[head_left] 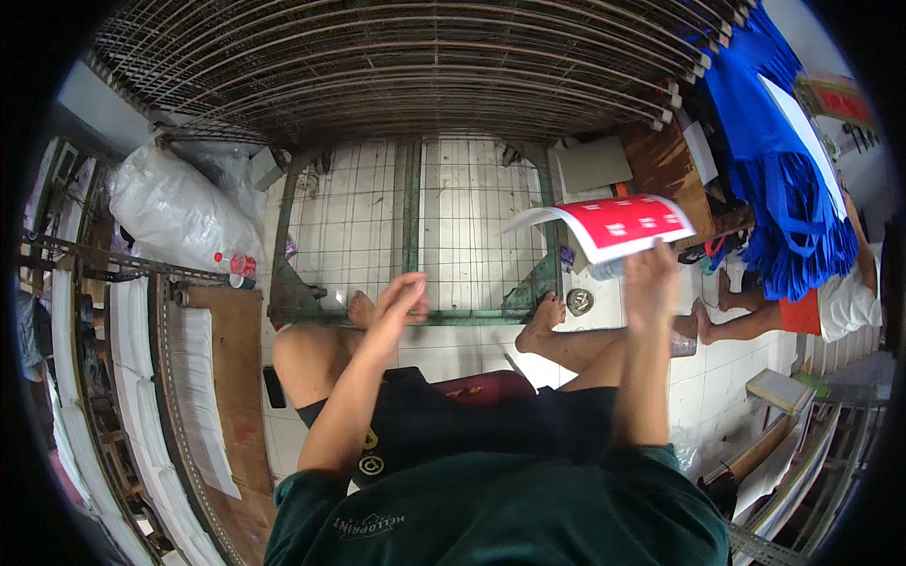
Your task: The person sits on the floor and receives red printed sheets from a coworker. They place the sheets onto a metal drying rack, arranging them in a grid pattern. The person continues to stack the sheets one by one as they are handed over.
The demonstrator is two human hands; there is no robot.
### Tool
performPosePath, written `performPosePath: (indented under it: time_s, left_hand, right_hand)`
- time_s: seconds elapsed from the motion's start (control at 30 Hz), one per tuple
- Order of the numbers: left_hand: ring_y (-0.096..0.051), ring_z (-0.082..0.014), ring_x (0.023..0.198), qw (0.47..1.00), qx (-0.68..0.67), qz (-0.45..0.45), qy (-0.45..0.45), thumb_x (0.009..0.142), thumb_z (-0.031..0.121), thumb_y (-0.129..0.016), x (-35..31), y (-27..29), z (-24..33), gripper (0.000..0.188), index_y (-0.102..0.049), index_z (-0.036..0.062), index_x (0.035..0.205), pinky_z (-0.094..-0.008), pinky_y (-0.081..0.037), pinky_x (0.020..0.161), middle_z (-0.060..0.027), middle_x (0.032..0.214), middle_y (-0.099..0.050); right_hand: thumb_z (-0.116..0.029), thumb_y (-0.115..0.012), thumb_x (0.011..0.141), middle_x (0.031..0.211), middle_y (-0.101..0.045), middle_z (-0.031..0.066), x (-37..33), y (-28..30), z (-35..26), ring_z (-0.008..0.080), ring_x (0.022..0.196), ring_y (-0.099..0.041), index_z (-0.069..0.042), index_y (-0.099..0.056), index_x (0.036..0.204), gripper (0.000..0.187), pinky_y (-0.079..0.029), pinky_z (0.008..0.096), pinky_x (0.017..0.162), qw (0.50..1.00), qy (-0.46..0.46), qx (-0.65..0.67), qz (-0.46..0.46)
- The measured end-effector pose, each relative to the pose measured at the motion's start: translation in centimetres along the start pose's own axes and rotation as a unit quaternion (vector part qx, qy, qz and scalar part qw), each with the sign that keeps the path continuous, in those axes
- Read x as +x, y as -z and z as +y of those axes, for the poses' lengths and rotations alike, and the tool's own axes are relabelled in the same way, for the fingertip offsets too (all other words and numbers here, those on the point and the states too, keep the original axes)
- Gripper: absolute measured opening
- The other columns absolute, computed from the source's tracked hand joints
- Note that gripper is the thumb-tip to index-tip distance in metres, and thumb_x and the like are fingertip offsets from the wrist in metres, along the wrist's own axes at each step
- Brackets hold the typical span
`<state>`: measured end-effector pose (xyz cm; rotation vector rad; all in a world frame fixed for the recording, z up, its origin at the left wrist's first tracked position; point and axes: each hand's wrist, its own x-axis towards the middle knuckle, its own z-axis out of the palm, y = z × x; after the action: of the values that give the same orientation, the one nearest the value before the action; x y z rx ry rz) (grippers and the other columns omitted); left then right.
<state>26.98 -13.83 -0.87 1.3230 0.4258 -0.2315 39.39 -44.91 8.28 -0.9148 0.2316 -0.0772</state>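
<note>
My right hand (pixel 651 275) is raised at the right and grips the near edge of a sheet (pixel 618 224) printed red with white marks and a white border. The sheet bends, its left end drooping in the air. Motion smears this hand a little. My left hand (pixel 400 302) hovers empty above my left knee, fingers loosely stretched and slightly blurred. In front of me stands a drying rack (pixel 412 226) with a green metal frame and a wire-grid tier low over the tiled floor. Its many other wire tiers (pixel 406 71) are tilted up overhead.
Blue fabric bags (pixel 793 212) hang in a bunch at the right, near another person's legs (pixel 750 316). A clear plastic bundle (pixel 175 208) and a red-labelled bottle (pixel 236 262) lie left. Shelving with white stacks (pixel 137 358) lines the left; boards (pixel 779 443) lean at lower right.
</note>
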Motion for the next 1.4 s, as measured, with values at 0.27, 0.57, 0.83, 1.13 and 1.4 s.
performPosePath:
  time_s: [0.27,0.57,0.83,1.13,1.4]
  left_hand:
    - [-0.053,-0.0126,0.089,0.977,-0.047,-0.097,0.182,0.084,0.051,-0.054,10.9,-8.5,-3.0,0.050,-0.049,0.0115,0.115,-0.0280,-0.042,0.077,-0.0037,0.100,-0.058]
    - [-0.054,-0.0172,0.095,0.964,0.048,-0.039,0.258,0.082,0.047,-0.059,10.4,-3.8,-10.0,0.051,-0.051,0.0100,0.116,-0.0320,-0.041,0.081,-0.0070,0.102,-0.059]
    - [-0.054,-0.0215,0.095,0.933,0.119,-0.095,0.325,0.081,0.046,-0.062,11.3,-5.3,-13.6,0.058,-0.049,0.0045,0.120,-0.0339,-0.042,0.085,-0.0139,0.100,-0.058]
    - [-0.054,-0.0233,0.100,0.916,0.189,-0.097,0.341,0.082,0.047,-0.060,11.8,-5.2,-14.3,0.060,-0.047,0.0034,0.122,-0.0359,-0.043,0.087,-0.0163,0.104,-0.058]
    - [-0.056,-0.0237,0.099,0.916,0.217,-0.113,0.318,0.082,0.048,-0.060,12.0,-5.7,-14.7,0.062,-0.045,0.0043,0.123,-0.0364,-0.045,0.086,-0.0161,0.105,-0.060]
  right_hand:
    - [-0.018,-0.036,0.094,0.136,-0.027,0.0230,19.9,5.8,18.0,0.0397,0.118,-0.041,0.006,-0.018,0.136,0.051,-0.046,0.0419,0.093,0.986,-0.071,-0.007,0.154]
    - [-0.025,-0.036,0.095,0.133,-0.037,0.0144,29.5,10.3,28.0,0.0343,0.116,-0.045,-0.005,-0.028,0.134,0.044,-0.047,0.0443,0.087,0.983,-0.081,0.043,0.157]
    - [-0.026,-0.036,0.092,0.130,-0.038,0.0155,29.4,20.9,38.0,0.0371,0.111,-0.049,-0.005,-0.031,0.132,0.044,-0.048,0.0463,0.087,0.949,-0.168,0.020,0.266]
    - [-0.021,-0.032,0.092,0.123,-0.044,0.0192,29.9,24.1,41.6,0.0380,0.106,-0.052,-0.003,-0.035,0.127,0.039,-0.050,0.0452,0.086,0.919,-0.255,-0.055,0.294]
    - [-0.032,-0.034,0.094,0.114,-0.054,0.0162,31.8,26.5,43.2,0.0304,0.101,-0.056,-0.007,-0.039,0.126,0.041,-0.050,0.0399,0.085,0.930,-0.258,-0.083,0.249]
